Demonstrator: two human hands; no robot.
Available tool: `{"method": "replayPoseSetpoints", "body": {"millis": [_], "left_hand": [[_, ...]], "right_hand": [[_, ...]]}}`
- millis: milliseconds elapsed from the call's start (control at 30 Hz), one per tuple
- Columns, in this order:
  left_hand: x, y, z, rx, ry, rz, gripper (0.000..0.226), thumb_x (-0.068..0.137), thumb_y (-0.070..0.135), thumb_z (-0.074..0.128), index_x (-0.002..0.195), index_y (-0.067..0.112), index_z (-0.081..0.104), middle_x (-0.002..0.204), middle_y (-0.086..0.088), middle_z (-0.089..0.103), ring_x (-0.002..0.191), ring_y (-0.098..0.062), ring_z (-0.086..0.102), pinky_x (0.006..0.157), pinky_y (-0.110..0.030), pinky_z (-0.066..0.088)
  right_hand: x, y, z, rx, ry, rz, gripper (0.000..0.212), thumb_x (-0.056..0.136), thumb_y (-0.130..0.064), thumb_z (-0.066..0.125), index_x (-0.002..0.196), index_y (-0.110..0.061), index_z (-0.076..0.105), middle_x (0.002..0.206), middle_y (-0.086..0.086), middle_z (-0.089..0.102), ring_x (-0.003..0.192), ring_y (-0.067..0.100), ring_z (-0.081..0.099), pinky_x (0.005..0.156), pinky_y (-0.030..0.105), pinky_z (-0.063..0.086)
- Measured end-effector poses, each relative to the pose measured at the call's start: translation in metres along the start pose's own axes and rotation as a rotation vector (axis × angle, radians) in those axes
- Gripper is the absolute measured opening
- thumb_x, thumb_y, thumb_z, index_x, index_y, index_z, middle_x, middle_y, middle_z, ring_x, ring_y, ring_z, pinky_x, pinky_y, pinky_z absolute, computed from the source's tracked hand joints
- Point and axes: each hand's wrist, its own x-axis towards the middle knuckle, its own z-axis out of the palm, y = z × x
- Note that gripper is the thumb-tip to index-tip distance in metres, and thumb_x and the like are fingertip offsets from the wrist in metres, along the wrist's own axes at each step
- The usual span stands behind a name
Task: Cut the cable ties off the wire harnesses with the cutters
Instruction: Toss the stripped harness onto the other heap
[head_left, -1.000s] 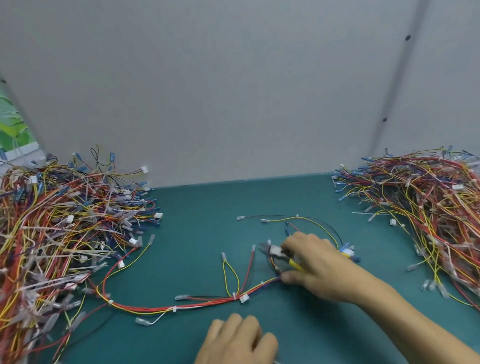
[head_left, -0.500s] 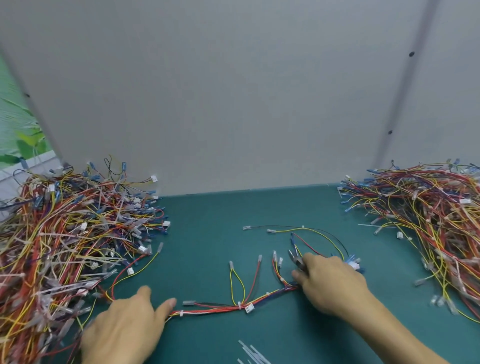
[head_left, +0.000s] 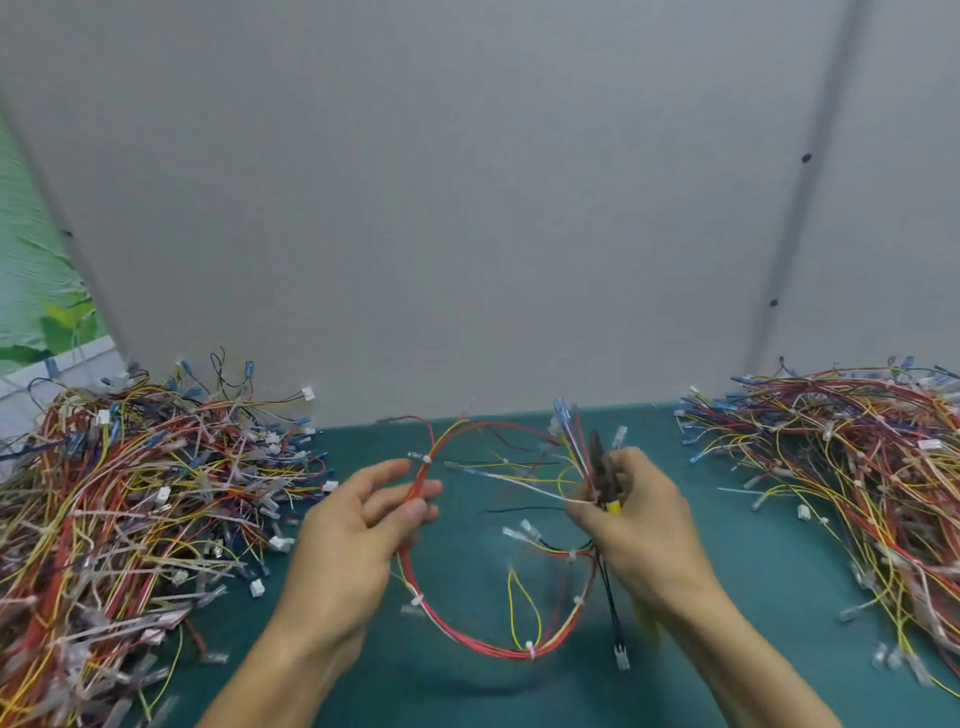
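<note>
A single wire harness (head_left: 467, 636) hangs as a wide loop between the two hands, lifted clear of the green table (head_left: 727, 649) near the middle of the view. The left hand (head_left: 358, 525) is mostly uncurled, its fingers long and loose, and it pinches the red and yellow bundle lightly between thumb and fingertips just below a white cable tie (head_left: 427, 460). The right hand (head_left: 639, 519) is closed in a firmer grip around the cutters (head_left: 600, 467), whose dark nose points upward past the knuckles while a bit of yellow handle shows at the thumb; the same hand also gathers several of the harness's loose branches against the tool. Motion blur makes it hard to tell whether the cutter blades are parted. More white ties sit along the hanging loop, one at its lowest point (head_left: 530, 647), and a black pair of wires ending in a white connector (head_left: 621, 660) dangles under the right wrist. A big tangled heap of harnesses (head_left: 130, 493) covers the table to the left, and a second heap (head_left: 857, 467) lies to the right, both well apart from the hands. A plain grey wall (head_left: 467, 208) rises behind the table
</note>
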Motion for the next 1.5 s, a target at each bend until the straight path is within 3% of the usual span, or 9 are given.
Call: {"method": "replayPoseSetpoints", "body": {"millis": [100, 167, 333, 567, 833, 1000, 1167, 1333, 1500], "left_hand": [[0.024, 0.012, 0.006, -0.343, -0.010, -0.030, 0.029, 0.086, -0.007, 0.054, 0.105, 0.012, 0.064, 0.092, -0.006, 0.075, 0.081, -0.016, 0.071, 0.067, -0.027, 0.057], [0.037, 0.012, 0.008, -0.491, -0.003, -0.057, 0.029, 0.084, -0.006, 0.053, 0.108, 0.009, 0.064, 0.091, -0.007, 0.074, 0.082, -0.018, 0.071, 0.066, -0.026, 0.058], [0.051, -0.009, 0.018, -0.628, 0.001, -0.135, 0.030, 0.085, -0.007, 0.051, 0.111, 0.004, 0.062, 0.088, -0.007, 0.074, 0.079, -0.018, 0.072, 0.063, -0.027, 0.059], [0.056, -0.014, 0.027, -0.619, -0.025, -0.087, 0.037, 0.072, 0.001, 0.056, 0.108, 0.006, 0.063, 0.090, -0.008, 0.074, 0.081, -0.018, 0.072, 0.068, -0.029, 0.058], [0.050, -0.011, 0.035, -0.460, 0.029, 0.014, 0.023, 0.090, -0.010, 0.049, 0.095, 0.013, 0.047, 0.088, -0.010, 0.074, 0.084, -0.023, 0.072, 0.073, -0.034, 0.054], [0.052, -0.016, 0.034, -0.352, 0.011, 0.028, 0.033, 0.087, -0.021, 0.043, 0.091, 0.012, 0.048, 0.095, -0.007, 0.074, 0.091, -0.021, 0.071, 0.080, -0.034, 0.050], [0.056, -0.022, 0.025, -0.228, -0.004, -0.038, 0.050, 0.078, -0.028, 0.036, 0.100, 0.011, 0.059, 0.108, 0.004, 0.072, 0.104, -0.011, 0.065, 0.076, -0.026, 0.047], [0.063, -0.018, 0.009, -0.317, 0.108, -0.022, 0.033, 0.083, -0.015, 0.057, 0.096, 0.015, 0.062, 0.107, 0.006, 0.070, 0.072, -0.012, 0.060, 0.068, -0.030, 0.046], [0.065, -0.017, 0.004, -0.366, 0.202, 0.058, 0.031, 0.084, -0.017, 0.055, 0.091, 0.012, 0.058, 0.109, 0.006, 0.067, 0.074, -0.013, 0.071, 0.057, -0.023, 0.057]], "right_hand": [[0.020, -0.016, -0.012, 0.431, 0.002, -0.055, 0.047, 0.076, -0.010, 0.079, 0.106, -0.035, 0.052, 0.080, -0.014, 0.073, 0.073, 0.004, 0.070, 0.056, 0.014, 0.051], [0.031, -0.018, -0.016, 0.595, 0.009, -0.058, 0.058, 0.078, -0.008, 0.077, 0.124, -0.030, 0.048, 0.086, -0.009, 0.075, 0.085, 0.006, 0.071, 0.064, 0.012, 0.052], [0.039, -0.005, 0.003, 0.600, -0.094, 0.013, 0.038, 0.084, -0.009, 0.070, 0.115, -0.023, 0.053, 0.096, -0.005, 0.075, 0.095, 0.008, 0.069, 0.068, 0.018, 0.049], [0.044, 0.001, 0.020, 0.675, -0.123, 0.093, 0.027, 0.088, -0.007, 0.065, 0.108, -0.021, 0.054, 0.093, -0.005, 0.075, 0.071, -0.002, 0.067, 0.051, 0.011, 0.044], [0.048, -0.001, 0.017, 0.699, -0.038, 0.108, 0.034, 0.076, -0.014, 0.079, 0.106, -0.012, 0.064, 0.065, -0.007, 0.064, 0.054, 0.003, 0.055, 0.049, 0.015, 0.044], [0.046, -0.004, 0.016, 0.707, -0.063, 0.106, 0.032, 0.077, -0.011, 0.078, 0.106, -0.011, 0.064, 0.068, -0.007, 0.067, 0.056, 0.003, 0.059, 0.050, 0.016, 0.045], [0.054, -0.011, 0.004, 0.948, -0.074, 0.280, 0.039, 0.064, -0.007, 0.077, 0.100, -0.006, 0.064, 0.077, 0.007, 0.064, 0.050, 0.011, 0.051, 0.050, 0.026, 0.043], [0.066, -0.001, -0.027, 1.062, 0.045, 0.346, 0.021, 0.077, 0.002, 0.064, 0.097, -0.007, 0.063, 0.085, 0.005, 0.065, 0.050, 0.008, 0.053, 0.040, 0.018, 0.040], [0.070, 0.014, -0.046, 1.021, 0.137, 0.343, 0.022, 0.088, 0.003, 0.056, 0.090, -0.018, 0.061, 0.084, 0.000, 0.065, 0.052, 0.008, 0.057, 0.044, 0.020, 0.037]]}}
